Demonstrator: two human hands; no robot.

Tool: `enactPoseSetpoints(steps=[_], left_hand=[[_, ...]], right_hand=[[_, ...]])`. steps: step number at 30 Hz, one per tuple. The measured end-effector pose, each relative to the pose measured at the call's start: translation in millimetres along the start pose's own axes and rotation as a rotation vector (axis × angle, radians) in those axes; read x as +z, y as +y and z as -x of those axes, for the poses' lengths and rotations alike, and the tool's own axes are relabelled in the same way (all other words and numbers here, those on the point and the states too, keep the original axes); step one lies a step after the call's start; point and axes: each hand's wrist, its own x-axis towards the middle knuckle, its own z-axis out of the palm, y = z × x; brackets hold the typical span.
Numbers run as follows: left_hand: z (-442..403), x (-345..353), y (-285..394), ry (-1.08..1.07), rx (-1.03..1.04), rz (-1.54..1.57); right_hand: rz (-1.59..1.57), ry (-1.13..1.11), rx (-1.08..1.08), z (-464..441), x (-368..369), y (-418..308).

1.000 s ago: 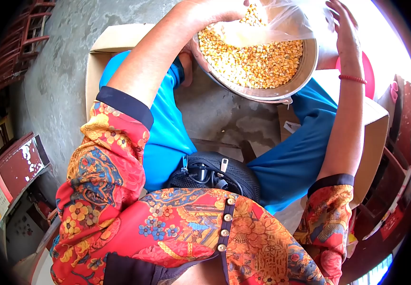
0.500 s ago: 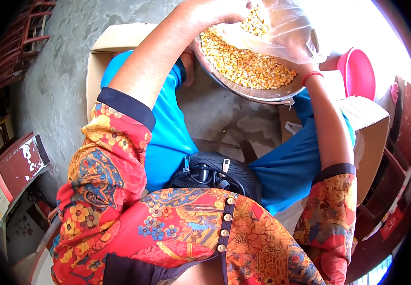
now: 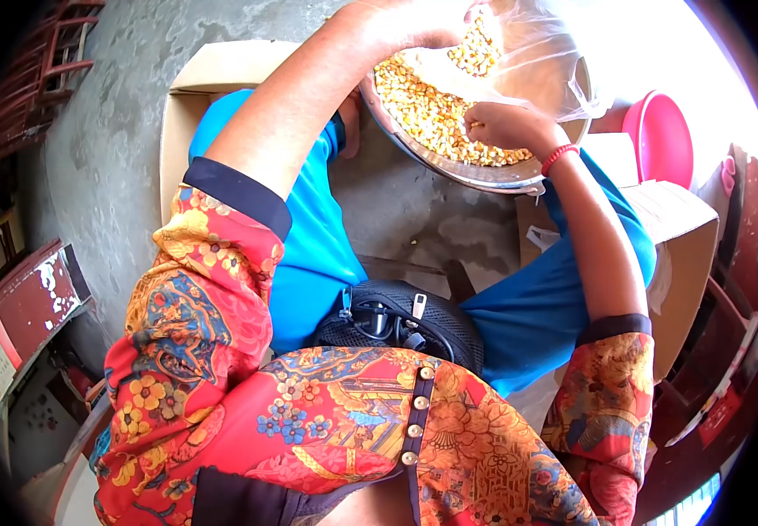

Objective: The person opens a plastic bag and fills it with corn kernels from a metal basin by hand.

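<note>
A round metal basin (image 3: 490, 182) holds loose yellow corn kernels (image 3: 418, 105) beneath my hands. My left hand (image 3: 436, 28), at the top of the view, is closed on the edge of a clear plastic bag (image 3: 528, 39). Some kernels (image 3: 477, 54) show in or through the bag. With a red bracelet at its wrist, my right hand (image 3: 515, 128) is down in the basin on the right. Its fingers are curled around corn at the heap's surface. Blown-out light hides part of the bag and the far rim.
A pink basin (image 3: 662, 140) stands beyond the right side. Cardboard boxes (image 3: 690, 254) flank my blue-clad legs, and a black mesh pouch (image 3: 436, 320) with a cable rests at my lap. Red wooden furniture (image 3: 41, 294) lines the left edge over a concrete floor (image 3: 124, 131).
My right hand has come out from the plastic bag and moved left and down onto the corn, its fingers now curled. My left hand stays at the bag with little movement.
</note>
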Motion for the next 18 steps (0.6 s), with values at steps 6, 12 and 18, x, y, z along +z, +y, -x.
enactPoseSetpoints(steps=[6, 12, 18], left_hand=[[-1, -2, 5, -0.088, -0.057, 0.042], [0, 6, -5, -0.043, 0.029, 0.083], [-3, 10, -13, -0.083, -0.018, 0.003]], right_hand=[[-0.546, -0.337, -0.019, 23, -56, -38], [-0.801, -0.017, -0.094, 40, -98, -15], [-1.108, 0.366, 0.055, 16, -84, 4]])
